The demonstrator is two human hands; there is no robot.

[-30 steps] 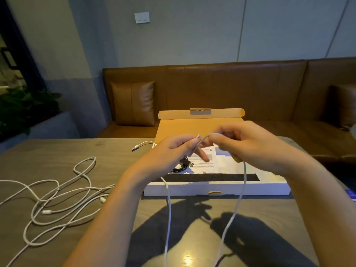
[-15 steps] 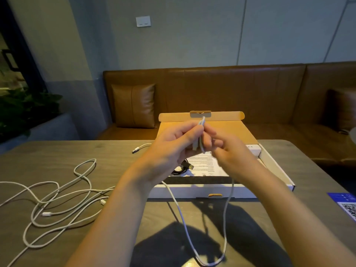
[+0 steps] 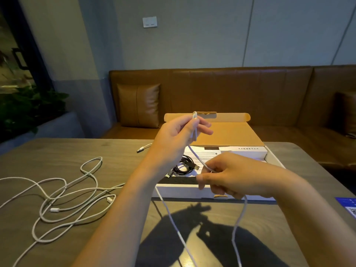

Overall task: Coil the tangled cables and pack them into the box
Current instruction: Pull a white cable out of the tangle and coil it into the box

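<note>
My left hand (image 3: 178, 135) is raised over the open white box (image 3: 179, 191) and pinches a folded bend of a white cable (image 3: 238, 220) between thumb and fingers. From there the cable slants down to my right hand (image 3: 229, 176), which pinches it lower, near the box's front wall. Two strands hang from the hands toward me. A coiled black cable (image 3: 183, 166) lies inside the box on printed paper. More white cables (image 3: 63, 197) lie tangled on the table at the left.
The box lid (image 3: 227, 133) lies open toward a brown leather bench with a cushion (image 3: 138, 105). A white connector end (image 3: 142, 148) lies on the grey table (image 3: 57, 151) left of the box. A blue card (image 3: 348, 206) sits at the table's right edge.
My hands were together in front of the box. Now my right hand has slid down along the cable toward the box's front wall, while my left hand stays raised with the bend.
</note>
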